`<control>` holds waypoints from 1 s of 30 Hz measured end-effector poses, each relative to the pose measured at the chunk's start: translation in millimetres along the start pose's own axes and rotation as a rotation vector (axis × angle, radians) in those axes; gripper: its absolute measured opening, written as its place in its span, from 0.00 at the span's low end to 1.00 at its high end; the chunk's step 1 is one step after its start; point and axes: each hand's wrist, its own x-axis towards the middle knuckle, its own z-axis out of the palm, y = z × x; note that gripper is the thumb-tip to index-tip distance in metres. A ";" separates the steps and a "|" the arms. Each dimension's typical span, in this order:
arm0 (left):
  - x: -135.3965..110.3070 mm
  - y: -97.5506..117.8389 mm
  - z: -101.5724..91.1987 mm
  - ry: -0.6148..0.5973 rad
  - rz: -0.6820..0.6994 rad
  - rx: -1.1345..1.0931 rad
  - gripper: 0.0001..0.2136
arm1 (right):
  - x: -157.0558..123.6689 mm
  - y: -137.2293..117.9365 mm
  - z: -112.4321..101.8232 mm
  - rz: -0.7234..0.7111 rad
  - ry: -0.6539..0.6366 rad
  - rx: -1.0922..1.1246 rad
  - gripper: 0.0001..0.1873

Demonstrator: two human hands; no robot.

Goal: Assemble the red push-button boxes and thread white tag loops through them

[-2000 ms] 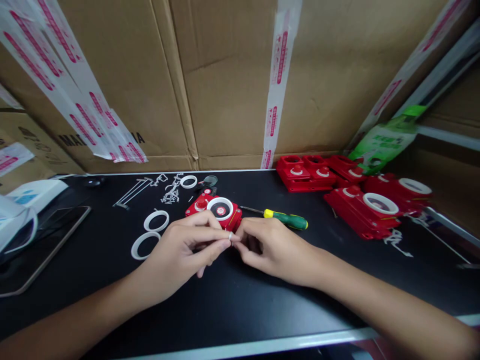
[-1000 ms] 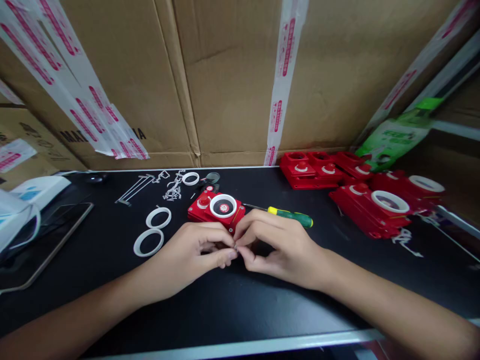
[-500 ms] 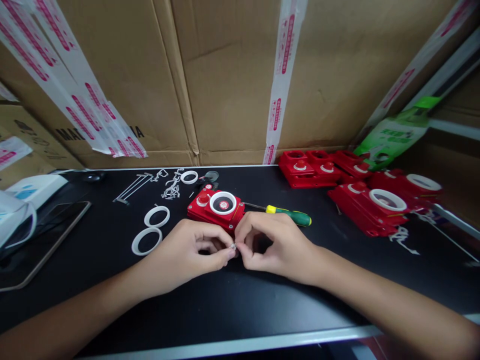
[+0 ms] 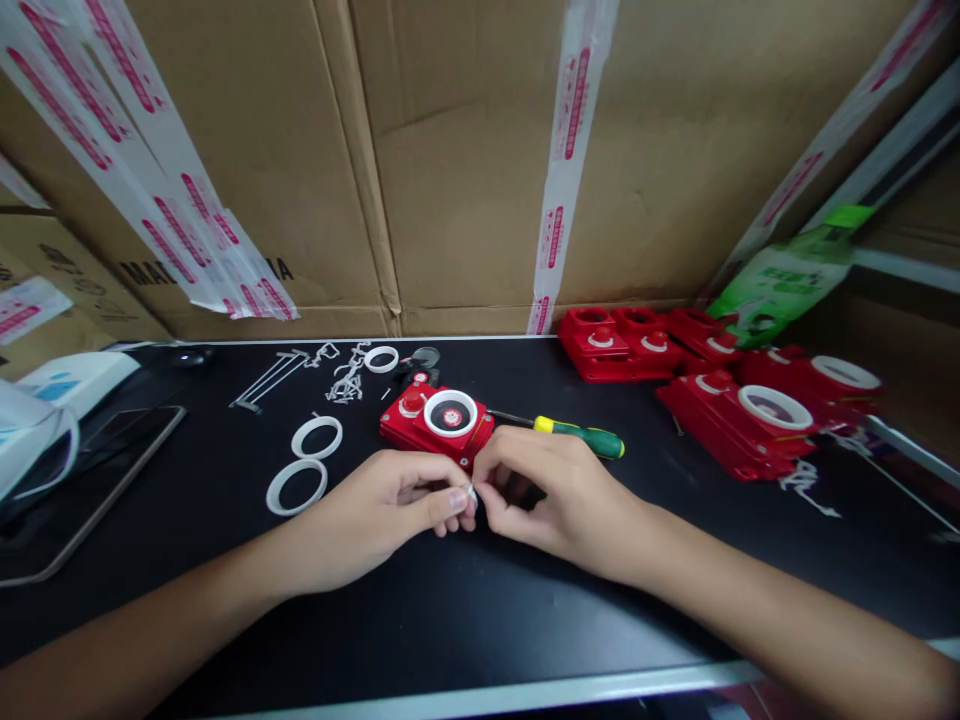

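Note:
My left hand (image 4: 390,510) and my right hand (image 4: 544,490) meet fingertip to fingertip over the black table (image 4: 480,610). Both pinch a tiny pale part (image 4: 472,491) between thumbs and forefingers; it is too small to name. Just behind my fingers lies a red toy housing (image 4: 436,421) with a white ring and a dark disc on top. A screwdriver (image 4: 574,434) with a yellow and green handle lies to its right, behind my right hand.
Two white rings (image 4: 298,485) (image 4: 317,436) lie left of my hands. Pale plastic sprues (image 4: 345,378) and a third ring (image 4: 381,358) sit further back. Several red housings (image 4: 720,390) are stacked at the right. A phone (image 4: 82,490) lies at far left. Cardboard boxes (image 4: 465,160) wall the back.
My hands stay together on the tiny part, with only small shifts of the fingers. The view has wobbled slightly. Nothing on the table has moved.

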 end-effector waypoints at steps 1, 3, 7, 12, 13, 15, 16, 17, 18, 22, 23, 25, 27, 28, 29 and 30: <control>0.5 -1.2 0.6 0.011 -0.003 -0.014 0.12 | -0.1 0.0 -0.7 -0.027 0.006 -0.031 0.03; 1.3 -3.1 1.8 0.031 -0.014 -0.041 0.12 | -0.6 -0.2 -2.1 -0.077 -0.002 -0.077 0.03; 2.3 -4.5 2.5 0.070 -0.034 -0.085 0.12 | -1.1 -2.7 -4.9 -0.081 -0.075 -0.088 0.05; 3.9 -6.9 0.9 0.077 -0.047 -0.089 0.11 | 0.6 -4.2 -6.8 0.083 -0.082 0.087 0.04; 3.9 -7.5 1.0 0.080 -0.050 -0.088 0.10 | 0.9 -4.0 -6.6 0.143 -0.085 0.152 0.06; 3.6 -8.2 1.9 0.094 -0.053 -0.073 0.10 | 1.0 -3.4 -6.0 0.264 -0.105 0.264 0.07; 3.2 -8.2 2.6 0.100 -0.054 -0.057 0.09 | 0.9 -3.3 -5.6 0.309 -0.115 0.298 0.08; 2.8 -8.0 3.3 0.104 -0.056 -0.039 0.09 | 0.8 -3.4 -5.4 0.338 -0.125 0.309 0.08; 2.4 -7.6 3.9 0.109 -0.058 -0.021 0.09 | 0.8 -3.7 -5.4 0.349 -0.133 0.298 0.07; 2.1 -6.6 5.0 0.135 -0.059 0.013 0.08 | 1.1 -5.7 -5.4 0.285 -0.139 0.143 0.04; 2.2 -6.6 4.9 0.146 -0.059 0.016 0.09 | 1.1 -5.8 -4.9 0.252 -0.132 0.098 0.03; 2.4 -6.5 4.6 0.160 -0.065 0.024 0.09 | 0.4 -5.2 -2.7 0.180 -0.109 0.020 0.02; 2.4 -6.2 4.6 0.160 -0.075 0.014 0.09 | -1.1 -3.9 0.7 0.116 -0.085 -0.052 0.02; 2.4 -5.9 4.8 0.151 -0.074 -0.003 0.09 | -2.0 -3.3 2.5 0.094 -0.079 -0.089 0.03; 2.3 -5.6 5.1 0.141 -0.069 -0.021 0.09 | -2.8 -2.7 4.2 0.077 -0.076 -0.125 0.03; 2.1 -5.2 5.5 0.132 -0.059 -0.034 0.08 | -3.6 -2.2 5.6 0.065 -0.073 -0.155 0.04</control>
